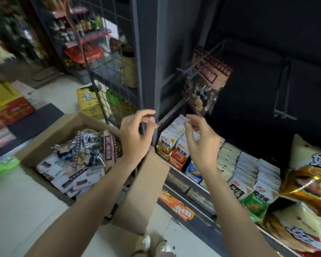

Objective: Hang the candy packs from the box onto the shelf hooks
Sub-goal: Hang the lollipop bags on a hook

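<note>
An open cardboard box point(50, 134) stands on the floor at the left, with several clear candy packs point(85, 151) with brown patterned headers lying in it. One such candy pack point(206, 84) hangs on a wire shelf hook point(200, 62) against the dark back panel. My left hand point(135, 136) hovers over the box's right side by the dark shelf post, its fingers loosely curled and empty. Just below the hanging pack, my right hand point(200, 140) is raised with relaxed fingers, holding nothing. A second hook point(283, 89) further right is bare.
Rows of small snack packets point(248, 169) fill the shelf under the hooks, and large chip bags point(313, 182) sit at the right. A wire grid rack point(107, 75) and a yellow carton point(87, 102) stand behind the box. My shoes point(152, 245) are on the tiled floor.
</note>
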